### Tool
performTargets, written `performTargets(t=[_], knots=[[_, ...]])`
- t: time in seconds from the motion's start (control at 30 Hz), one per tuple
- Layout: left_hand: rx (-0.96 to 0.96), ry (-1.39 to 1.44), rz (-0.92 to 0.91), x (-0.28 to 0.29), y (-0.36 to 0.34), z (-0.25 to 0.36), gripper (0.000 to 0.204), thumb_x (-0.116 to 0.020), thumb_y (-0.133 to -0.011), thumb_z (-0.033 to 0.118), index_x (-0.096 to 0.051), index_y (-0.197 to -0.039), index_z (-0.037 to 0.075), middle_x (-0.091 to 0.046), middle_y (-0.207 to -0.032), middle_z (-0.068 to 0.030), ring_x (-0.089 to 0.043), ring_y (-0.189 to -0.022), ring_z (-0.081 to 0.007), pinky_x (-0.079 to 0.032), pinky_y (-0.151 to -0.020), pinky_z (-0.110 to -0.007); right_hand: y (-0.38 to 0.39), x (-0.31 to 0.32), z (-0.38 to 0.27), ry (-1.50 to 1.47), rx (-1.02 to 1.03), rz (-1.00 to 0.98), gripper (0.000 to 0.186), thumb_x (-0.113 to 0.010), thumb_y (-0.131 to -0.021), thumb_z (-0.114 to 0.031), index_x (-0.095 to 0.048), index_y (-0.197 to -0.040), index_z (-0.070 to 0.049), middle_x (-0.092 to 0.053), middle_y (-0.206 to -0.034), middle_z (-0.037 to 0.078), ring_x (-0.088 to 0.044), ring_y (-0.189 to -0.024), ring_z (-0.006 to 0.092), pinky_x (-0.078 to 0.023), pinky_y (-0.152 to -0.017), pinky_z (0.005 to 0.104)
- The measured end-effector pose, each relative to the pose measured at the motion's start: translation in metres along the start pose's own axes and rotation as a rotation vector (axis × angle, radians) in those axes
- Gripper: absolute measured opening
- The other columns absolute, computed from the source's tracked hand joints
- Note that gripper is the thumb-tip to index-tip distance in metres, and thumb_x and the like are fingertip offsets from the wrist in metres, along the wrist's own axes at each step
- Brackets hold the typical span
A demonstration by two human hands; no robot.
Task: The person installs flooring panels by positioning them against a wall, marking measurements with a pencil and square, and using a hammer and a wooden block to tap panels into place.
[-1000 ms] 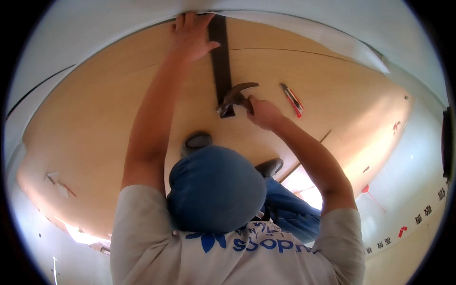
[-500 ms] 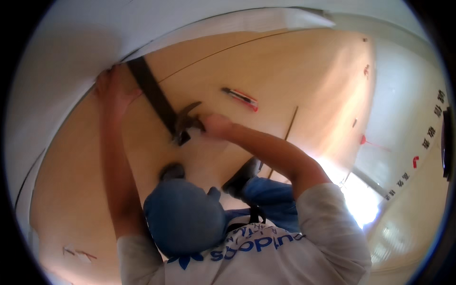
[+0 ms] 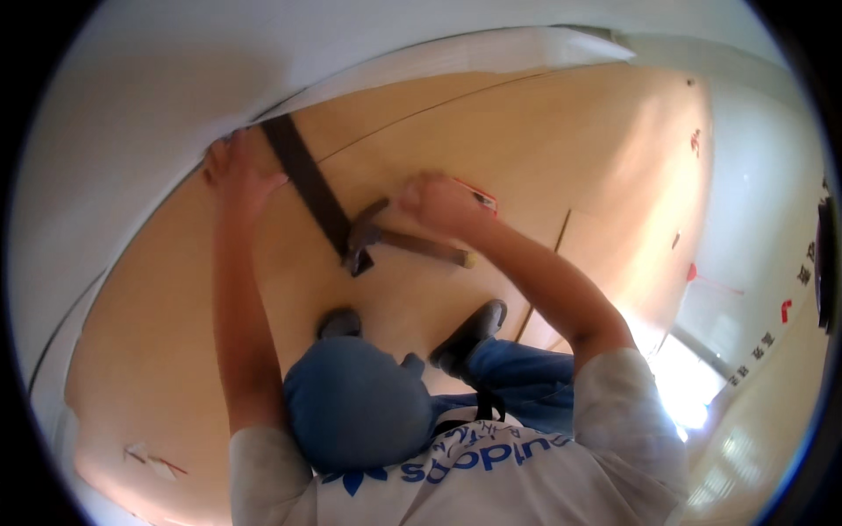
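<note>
My left hand (image 3: 235,171) lies flat, fingers spread, on the pale wooden floor (image 3: 175,333) beside the far end of a dark flat bar (image 3: 307,180), close to the white wall. The bar runs from there toward me. A claw hammer (image 3: 373,238) has its head at the bar's near end, and its wooden handle points right. My right hand (image 3: 443,206) is blurred and closed over that handle. A red utility knife (image 3: 482,200) lies just behind this hand, partly hidden by it.
My blue cap (image 3: 355,403), white shirt and blue trousers fill the lower middle. My dark shoes (image 3: 340,323) (image 3: 474,329) stand on the floor below the hammer. The white wall base (image 3: 456,61) curves along the top. Seams cross the floorboards, and small red marks (image 3: 693,272) lie at right.
The view has swung, so the bar and both hands sit further left. My right hand with the hammer has risen slightly from the bar's near end; my left hand stays at its far end.
</note>
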State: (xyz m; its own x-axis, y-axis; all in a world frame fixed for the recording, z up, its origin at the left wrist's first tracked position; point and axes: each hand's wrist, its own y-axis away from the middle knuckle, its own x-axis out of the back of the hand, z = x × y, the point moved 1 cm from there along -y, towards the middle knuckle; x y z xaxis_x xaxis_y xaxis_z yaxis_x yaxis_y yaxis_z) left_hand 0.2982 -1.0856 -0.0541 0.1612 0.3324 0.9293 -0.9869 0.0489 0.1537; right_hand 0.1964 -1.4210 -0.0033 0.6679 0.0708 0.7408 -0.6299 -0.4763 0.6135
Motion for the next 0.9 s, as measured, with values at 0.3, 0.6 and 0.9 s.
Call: performTargets(t=[0.3,0.6,0.9], knots=[[0.024,-0.061,-0.093,-0.008,-0.004,0.024,0.107,-0.096,-0.063,0.028,-0.041,-0.153,0.017,-0.042,-0.15,-0.0158,-0.035,-0.143,-0.043,-0.033,-0.112,-0.066,-0.022,0.003,0.258,-0.192,-0.843,0.689,0.095,-0.064,-0.093,-0.058,-0.032,-0.157,0.004,-0.028,-0.166,0.023,-0.028,-0.153,0.0388,-0.026,-0.123,0.0543],[0.102,-0.152,-0.157,0.003,-0.007,0.027,0.109,-0.097,-0.06,0.025,-0.041,-0.153,0.014,-0.043,-0.149,-0.0178,-0.036,-0.142,-0.0417,-0.03,-0.117,-0.061,-0.025,0.007,0.242,-0.194,-0.825,0.616,0.097,-0.06,-0.093,-0.064,-0.028,-0.16,-0.002,-0.024,-0.169,0.015,-0.019,-0.158,0.0319,-0.018,-0.127,0.0501],[-0.084,-0.235,-0.065,-0.009,-0.012,0.009,0.114,-0.095,-0.062,0.045,-0.039,-0.155,0.012,-0.044,-0.154,-0.0245,-0.039,-0.144,-0.044,-0.036,-0.114,-0.059,-0.044,-0.064,0.284,-0.019,-0.664,1.0,0.079,-0.059,-0.097,-0.055,-0.042,-0.153,-0.001,-0.04,-0.16,0.022,-0.032,-0.15,0.041,-0.021,-0.123,0.0582]])
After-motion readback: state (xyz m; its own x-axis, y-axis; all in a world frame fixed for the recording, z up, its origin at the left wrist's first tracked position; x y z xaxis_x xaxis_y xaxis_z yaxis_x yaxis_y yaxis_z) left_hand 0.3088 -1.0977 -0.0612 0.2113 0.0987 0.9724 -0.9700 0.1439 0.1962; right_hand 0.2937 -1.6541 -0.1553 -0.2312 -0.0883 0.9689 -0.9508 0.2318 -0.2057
